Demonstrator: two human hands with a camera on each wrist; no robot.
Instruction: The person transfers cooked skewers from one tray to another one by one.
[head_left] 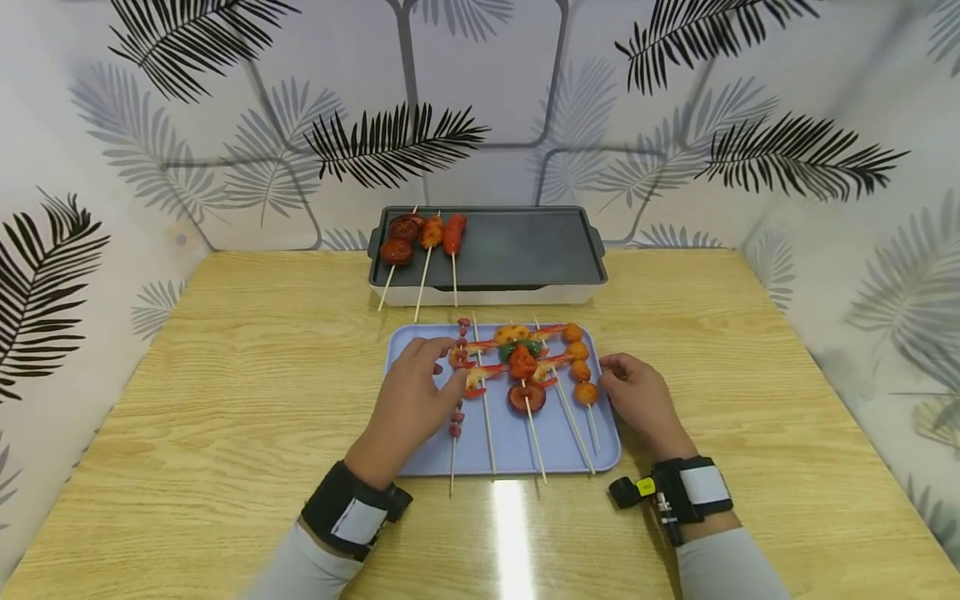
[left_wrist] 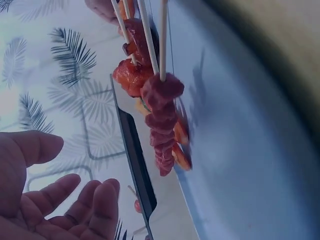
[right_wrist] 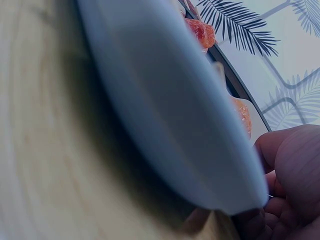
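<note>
A light blue tray (head_left: 420,458) carries several food skewers. My left hand (head_left: 417,387) is over the tray's left side, above a skewer of small dark red meat pieces (head_left: 455,430). In the left wrist view its thumb and fingers are spread apart, holding nothing, beside the meat skewer (left_wrist: 162,92). My right hand (head_left: 637,393) grips the tray's right rim, with thumb and fingers around the edge (right_wrist: 240,200). Shrimp skewers (head_left: 480,379), a mixed skewer with a red chunk (head_left: 522,364) and a skewer of orange balls (head_left: 581,371) lie between the hands.
Behind the tray stands a dark griddle (head_left: 525,246) with a white base. On its left side lie a skewer of round brown-red pieces (head_left: 397,250), an orange meat skewer (head_left: 432,232) and a red sausage skewer (head_left: 453,233). The wooden table (head_left: 247,375) meets a leaf-patterned backdrop.
</note>
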